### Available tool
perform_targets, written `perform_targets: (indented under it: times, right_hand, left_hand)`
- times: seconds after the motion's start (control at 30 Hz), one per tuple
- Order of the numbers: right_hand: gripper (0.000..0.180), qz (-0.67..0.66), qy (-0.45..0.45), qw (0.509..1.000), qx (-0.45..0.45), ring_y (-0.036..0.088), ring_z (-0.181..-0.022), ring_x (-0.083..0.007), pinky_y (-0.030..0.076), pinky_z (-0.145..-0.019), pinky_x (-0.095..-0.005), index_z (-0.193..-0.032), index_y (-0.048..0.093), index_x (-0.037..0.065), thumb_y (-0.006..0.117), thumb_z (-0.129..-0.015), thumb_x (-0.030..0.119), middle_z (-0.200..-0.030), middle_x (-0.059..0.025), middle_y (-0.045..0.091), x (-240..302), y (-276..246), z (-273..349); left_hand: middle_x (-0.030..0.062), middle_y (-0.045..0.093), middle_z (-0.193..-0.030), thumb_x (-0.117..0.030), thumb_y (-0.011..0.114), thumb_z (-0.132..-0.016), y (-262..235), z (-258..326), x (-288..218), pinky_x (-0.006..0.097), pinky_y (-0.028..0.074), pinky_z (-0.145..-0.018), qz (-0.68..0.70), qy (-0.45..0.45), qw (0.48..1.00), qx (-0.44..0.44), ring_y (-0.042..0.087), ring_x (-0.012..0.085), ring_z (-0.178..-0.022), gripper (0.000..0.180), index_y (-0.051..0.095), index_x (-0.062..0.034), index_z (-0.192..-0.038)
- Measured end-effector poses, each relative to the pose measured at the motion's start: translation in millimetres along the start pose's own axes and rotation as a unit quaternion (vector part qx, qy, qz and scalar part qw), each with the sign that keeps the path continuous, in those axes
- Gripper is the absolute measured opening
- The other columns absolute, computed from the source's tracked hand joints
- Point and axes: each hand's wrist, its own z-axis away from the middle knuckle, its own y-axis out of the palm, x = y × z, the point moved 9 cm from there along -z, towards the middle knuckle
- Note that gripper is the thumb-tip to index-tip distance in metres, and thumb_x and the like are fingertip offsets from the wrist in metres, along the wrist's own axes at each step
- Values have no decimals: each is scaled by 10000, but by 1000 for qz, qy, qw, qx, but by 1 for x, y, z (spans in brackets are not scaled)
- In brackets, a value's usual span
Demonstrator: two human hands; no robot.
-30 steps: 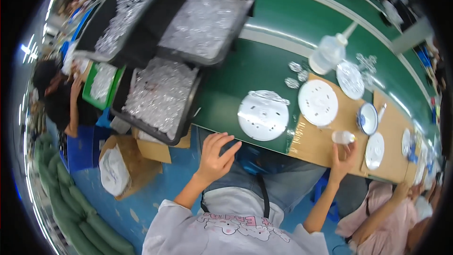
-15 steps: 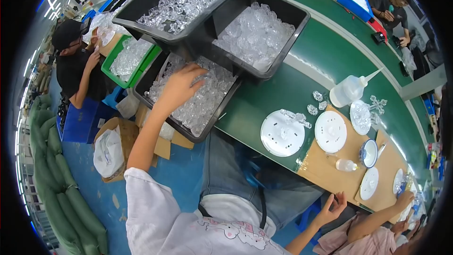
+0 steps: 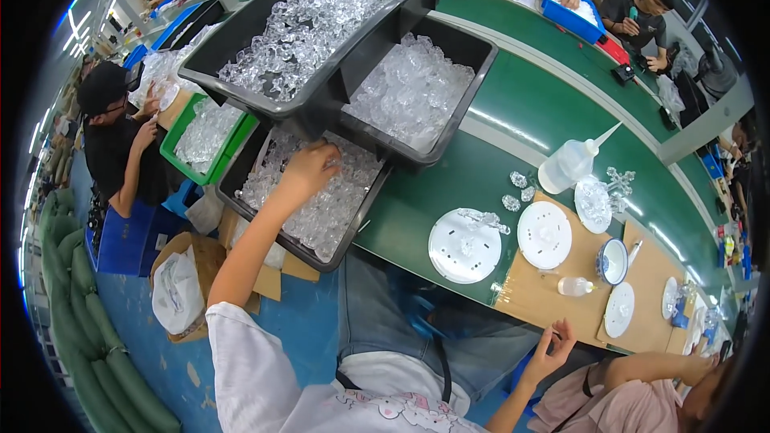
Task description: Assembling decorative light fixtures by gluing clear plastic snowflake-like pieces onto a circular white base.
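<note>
My left hand point(image 3: 311, 170) reaches into the lower black bin point(image 3: 353, 228), its fingers bent together over a heap of clear faceted plastic pieces point(image 3: 325, 212). What its fingertips hold, if anything, I cannot make out. Beyond the table's near edge, my right hand point(image 3: 552, 349) is loosely curled with its fingers apart and nothing in it. On the green table, the nearest white perforated disc point(image 3: 464, 252) carries a clear branched piece point(image 3: 484, 222). A second white disc point(image 3: 545, 234) lies to its right, with several small clear faceted pieces point(image 3: 511, 203) behind it.
Two black bins of clear pieces, a large bin point(image 3: 241, 100) and a smaller bin point(image 3: 481, 72), overhang the lower one. A squeeze bottle point(image 3: 568, 164), a small bottle point(image 3: 574, 286) and a bowl point(image 3: 613, 261) stand on the right. Co-workers sit left point(image 3: 120, 144), right point(image 3: 618, 393) and across.
My left hand's fingers have drawn together among the clear pieces. The view has shifted, so the table's things appear lower and further left. The right-hand co-worker's arm has pulled back.
</note>
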Motion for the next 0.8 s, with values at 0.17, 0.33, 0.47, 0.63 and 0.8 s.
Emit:
perform_targets:
  times: [0.17, 0.33, 0.47, 0.63, 0.8]
  right_hand:
    - [349, 0, 6, 1000, 8, 544, -940, -148, 425, -775, -254, -1220, 502, -11, 576, -881, 24, -1058, -93, 569, -4, 2, -3]
    - [343, 3, 8, 1000, 10, 553, -960, -161, 431, -809, -268, -1225, 498, -10, 562, -890, 32, -1066, -104, 571, -4, 2, -4]
    - [336, 3, 5, 1000, 14, 557, -974, -168, 437, -833, -273, -1229, 494, -10, 552, -903, 48, -1080, -107, 568, -6, 4, -4]
    - [333, -2, 3, 1000, 15, 557, -972, -165, 438, -833, -267, -1230, 492, -7, 548, -906, 45, -1084, -104, 564, -3, 5, -7]
    - [313, -14, 20, 1000, 10, 545, -945, -163, 446, -815, -279, -1199, 510, -19, 551, -895, 41, -1069, -106, 561, 2, 12, -6]
  left_hand:
    - [93, 595, -650, -183, 678, -785, -18, 1, 16, 314, 449, -537, 103, -51, 993, -36, 586, 202, -541, 184, 606, -25, -844]
    - [73, 583, -618, -172, 665, -796, -11, 8, 37, 286, 422, -519, 129, -94, 987, -32, 564, 145, -534, 174, 617, -17, -860]
    - [84, 566, -605, -191, 642, -835, -24, 8, 19, 274, 420, -532, 144, -47, 986, -73, 572, 137, -560, 189, 619, -6, -865]
    - [105, 635, -851, -229, 558, -924, -25, 26, 22, 298, 462, -599, 605, -196, 768, -76, 598, 178, -695, 213, 614, -24, -926]
    - [83, 596, -897, -231, 533, -933, -33, 55, 6, 274, 468, -598, 740, -204, 640, -20, 570, 176, -723, 181, 554, -54, -963]
